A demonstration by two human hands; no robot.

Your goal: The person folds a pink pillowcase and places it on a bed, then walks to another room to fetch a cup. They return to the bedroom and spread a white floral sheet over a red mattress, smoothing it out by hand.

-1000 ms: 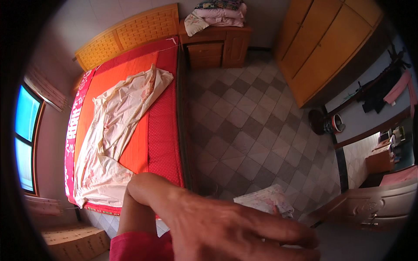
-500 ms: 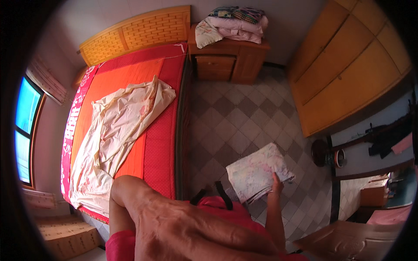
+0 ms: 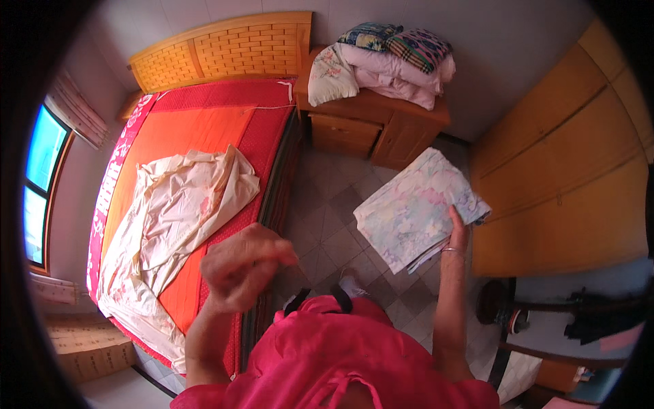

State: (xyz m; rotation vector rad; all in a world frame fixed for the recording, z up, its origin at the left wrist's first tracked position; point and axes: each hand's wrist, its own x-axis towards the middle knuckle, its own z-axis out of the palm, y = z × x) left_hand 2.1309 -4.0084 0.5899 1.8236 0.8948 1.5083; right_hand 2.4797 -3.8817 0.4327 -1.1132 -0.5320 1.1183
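My right hand (image 3: 460,230) grips the near right edge of a folded floral cloth (image 3: 417,208), pale with pink, blue and lilac blossoms, like a folded bed sheet. Its thumb lies on top and the other fingers are hidden underneath. The cloth is held out over the tiled floor. My left hand (image 3: 244,264) is raised beside the bed edge, its fingers curled in with nothing visible in them. Beyond it, a crumpled cream cloth (image 3: 194,198) with faint pink prints is spread across the bed (image 3: 204,126), over the red and orange covering.
A wooden headboard (image 3: 248,48) stands at the far end. Beside it, a wooden cabinet (image 3: 344,133) bears folded bedding and pillows (image 3: 392,65). A tall wooden wardrobe (image 3: 565,184) lines the right. To the left is a window (image 3: 44,187), with a cardboard box (image 3: 92,347) below.
My left hand has drawn back from close before the camera to beside the bed. My right hand has lifted the folded cloth farther forward. The view has shifted.
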